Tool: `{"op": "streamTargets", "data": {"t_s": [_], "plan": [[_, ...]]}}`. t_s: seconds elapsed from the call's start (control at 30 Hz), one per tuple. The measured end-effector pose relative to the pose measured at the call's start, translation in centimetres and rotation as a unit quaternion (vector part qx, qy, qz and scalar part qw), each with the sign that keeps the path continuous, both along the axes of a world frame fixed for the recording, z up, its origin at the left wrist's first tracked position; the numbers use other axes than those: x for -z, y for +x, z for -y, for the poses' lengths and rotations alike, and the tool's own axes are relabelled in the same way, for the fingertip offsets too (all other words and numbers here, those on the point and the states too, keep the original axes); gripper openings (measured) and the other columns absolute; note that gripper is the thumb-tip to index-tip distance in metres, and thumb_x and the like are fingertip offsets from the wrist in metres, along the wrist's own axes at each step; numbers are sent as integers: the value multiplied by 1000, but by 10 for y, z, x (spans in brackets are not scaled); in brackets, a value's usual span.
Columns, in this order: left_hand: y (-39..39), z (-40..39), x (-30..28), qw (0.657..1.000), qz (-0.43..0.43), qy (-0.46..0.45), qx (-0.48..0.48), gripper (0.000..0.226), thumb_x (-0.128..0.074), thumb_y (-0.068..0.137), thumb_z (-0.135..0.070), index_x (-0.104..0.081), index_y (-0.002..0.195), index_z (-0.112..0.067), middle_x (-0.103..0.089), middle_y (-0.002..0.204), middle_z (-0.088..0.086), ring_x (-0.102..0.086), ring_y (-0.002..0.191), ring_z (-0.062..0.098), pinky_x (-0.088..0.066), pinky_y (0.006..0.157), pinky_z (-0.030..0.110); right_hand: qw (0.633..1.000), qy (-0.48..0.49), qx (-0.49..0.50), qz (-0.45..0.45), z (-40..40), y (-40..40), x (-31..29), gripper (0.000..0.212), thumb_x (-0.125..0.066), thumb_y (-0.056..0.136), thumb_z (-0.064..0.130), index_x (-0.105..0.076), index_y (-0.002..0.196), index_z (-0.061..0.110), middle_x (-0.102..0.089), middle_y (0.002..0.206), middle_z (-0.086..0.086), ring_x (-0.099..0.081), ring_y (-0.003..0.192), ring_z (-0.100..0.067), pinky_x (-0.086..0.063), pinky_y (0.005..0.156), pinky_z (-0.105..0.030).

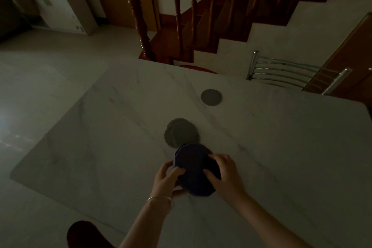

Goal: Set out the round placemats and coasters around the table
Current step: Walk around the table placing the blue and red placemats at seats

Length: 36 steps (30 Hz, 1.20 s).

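Observation:
A stack of dark navy round placemats (pixel 193 164) is held just above the white marble table (pixel 100 147). My left hand (pixel 166 179) grips its left edge, with the thumb under it. My right hand (pixel 225 173) grips its right edge, fingers on top. Just beyond the stack lie grey scalloped coasters (pixel 181 132), two overlapping discs flat on the table. A single grey coaster (pixel 211 97) lies farther back, toward the far edge.
A chrome-backed chair (pixel 281 72) stands at the table's far right side. A red seat (pixel 198 69) shows past the far edge. A wooden staircase (pixel 201 26) rises behind. A dark rounded shape (pixel 84 233) sits at the near left.

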<state>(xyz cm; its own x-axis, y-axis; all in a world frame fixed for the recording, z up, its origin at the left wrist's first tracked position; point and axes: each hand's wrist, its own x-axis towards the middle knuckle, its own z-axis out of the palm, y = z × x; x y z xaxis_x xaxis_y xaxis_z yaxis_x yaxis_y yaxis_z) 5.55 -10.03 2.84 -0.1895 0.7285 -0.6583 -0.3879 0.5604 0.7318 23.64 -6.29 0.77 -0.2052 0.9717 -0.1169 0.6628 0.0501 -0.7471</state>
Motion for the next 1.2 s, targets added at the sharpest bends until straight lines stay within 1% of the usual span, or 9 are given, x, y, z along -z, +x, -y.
{"op": "streamTargets", "data": {"t_s": [0.1,0.23,0.33,0.57,0.7,0.8,0.9,1.0,1.2], "plan": [[11,1,-8,999,16,23,17,22,-66,81,-13,-65,103,-18,-70,100,12,-73,78,29,-58,60,39,993,7,69,-92,10,16,-11,45,-67,83,37,-50,124,30,-43,123,9,-43,115,-6,-37,92,-17],[40,2,-25,997,38,40,53,21,-65,82,-13,-67,102,-18,-68,108,13,-71,85,33,-58,64,41,947,-77,131,-283,22,46,-30,52,-72,81,27,-46,125,37,-48,126,18,-52,114,0,-50,85,-17],[69,8,-35,995,40,47,83,22,-64,83,-12,-66,104,-19,-67,110,13,-71,86,33,-58,62,39,923,-102,178,-327,35,77,-38,62,-75,79,25,-42,129,42,-49,124,21,-56,107,-4,-52,75,-19],[146,47,-40,990,34,41,130,26,-64,83,-14,-64,108,-22,-67,111,10,-70,90,33,-58,64,39,910,-85,223,-338,86,157,-41,53,-76,76,15,-52,119,36,-55,122,16,-57,106,-1,-53,66,-14],[194,74,-41,989,34,16,141,23,-61,83,-13,-61,105,-22,-64,111,11,-68,87,32,-57,60,38,916,-62,240,-315,116,201,-51,50,-76,75,14,-51,107,44,-54,117,20,-56,101,6,-51,68,-13],[226,86,-49,986,42,14,160,21,-60,85,-13,-61,104,-21,-63,112,12,-67,88,33,-58,61,38,918,-56,255,-297,132,232,-59,51,-76,74,15,-51,113,37,-55,117,16,-56,106,-4,-49,78,-20],[252,92,-59,981,43,19,190,21,-61,85,-15,-61,105,-22,-64,110,10,-68,91,33,-58,63,39,913,-60,278,-294,145,260,-69,50,-76,75,17,-52,116,32,-55,117,15,-57,105,-6,-50,71,-18],[275,91,-67,975,49,25,217,26,-63,85,-15,-58,110,-21,-64,111,10,-68,91,32,-58,61,38,909,-55,302,-280,155,281,-77,49,-75,75,17,-49,114,32,-52,111,20,-56,102,-8,-50,73,-21],[311,83,-67,957,71,19,279,20,-62,85,-15,-59,102,-22,-63,106,10,-68,82,31,-57,59,36,894,-58,367,-249,167,312,-93,45,-74,75,16,-50,112,28,-53,106,19,-57,97,-5,-50,72,-26]]}}
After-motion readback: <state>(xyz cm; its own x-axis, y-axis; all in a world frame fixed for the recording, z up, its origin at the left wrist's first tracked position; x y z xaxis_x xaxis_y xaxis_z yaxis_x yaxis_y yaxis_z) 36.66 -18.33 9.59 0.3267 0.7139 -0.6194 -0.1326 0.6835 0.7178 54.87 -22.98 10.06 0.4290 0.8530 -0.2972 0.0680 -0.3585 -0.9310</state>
